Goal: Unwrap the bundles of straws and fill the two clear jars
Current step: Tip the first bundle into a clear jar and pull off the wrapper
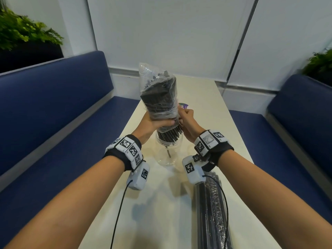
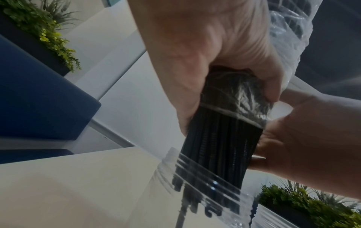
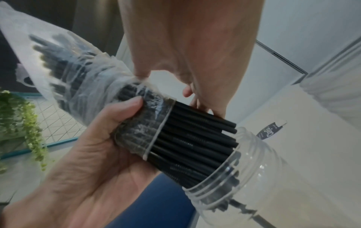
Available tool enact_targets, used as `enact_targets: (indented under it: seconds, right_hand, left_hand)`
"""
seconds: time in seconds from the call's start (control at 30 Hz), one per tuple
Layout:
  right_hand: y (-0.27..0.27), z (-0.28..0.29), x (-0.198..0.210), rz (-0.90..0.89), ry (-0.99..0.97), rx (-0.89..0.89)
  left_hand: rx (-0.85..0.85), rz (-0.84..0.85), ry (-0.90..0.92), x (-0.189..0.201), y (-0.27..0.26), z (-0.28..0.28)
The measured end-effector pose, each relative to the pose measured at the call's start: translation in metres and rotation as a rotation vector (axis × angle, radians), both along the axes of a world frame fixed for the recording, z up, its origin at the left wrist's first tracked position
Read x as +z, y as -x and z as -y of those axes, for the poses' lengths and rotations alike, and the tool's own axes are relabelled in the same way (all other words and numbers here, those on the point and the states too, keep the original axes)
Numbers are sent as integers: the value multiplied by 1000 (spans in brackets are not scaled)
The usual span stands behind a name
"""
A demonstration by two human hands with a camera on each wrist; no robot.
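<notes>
Together both hands [image 1: 172, 121] grip the upright straw bundle [image 1: 159, 97] above the jar [image 1: 168, 151].

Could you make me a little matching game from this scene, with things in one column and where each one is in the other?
Things:
1. clear jar
2. wrapped straw bundle
3. second straw bundle
4. left hand

Places or states:
A. lying flat on the table, near the right forearm
B. standing on the table, straw ends poking into its mouth
C. gripping the plastic-wrapped bundle from the left
D. held upright over the jar, bare straws sticking out of the wrap's lower end

Pairs: 1-B, 2-D, 3-A, 4-C
</notes>
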State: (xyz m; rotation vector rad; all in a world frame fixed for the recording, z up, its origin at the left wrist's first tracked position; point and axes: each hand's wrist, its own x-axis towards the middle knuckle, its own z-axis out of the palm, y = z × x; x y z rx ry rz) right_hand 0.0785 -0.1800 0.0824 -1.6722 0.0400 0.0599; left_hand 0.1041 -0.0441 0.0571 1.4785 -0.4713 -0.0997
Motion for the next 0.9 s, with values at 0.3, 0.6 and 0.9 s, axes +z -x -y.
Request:
enact_targets:
  seconds: [0.3,0.6,0.9]
  right_hand:
    - [-7,-1,-6,43,179,61]
    - [1,-2,-13,77,159,175]
    - [2,-5,-20,139,-29,39]
  left_hand:
    - [7,-55,32,-3,0,4]
    - [-10,-82,-149,-8,-9,2]
    - [72,20,-270,-7,-15,12]
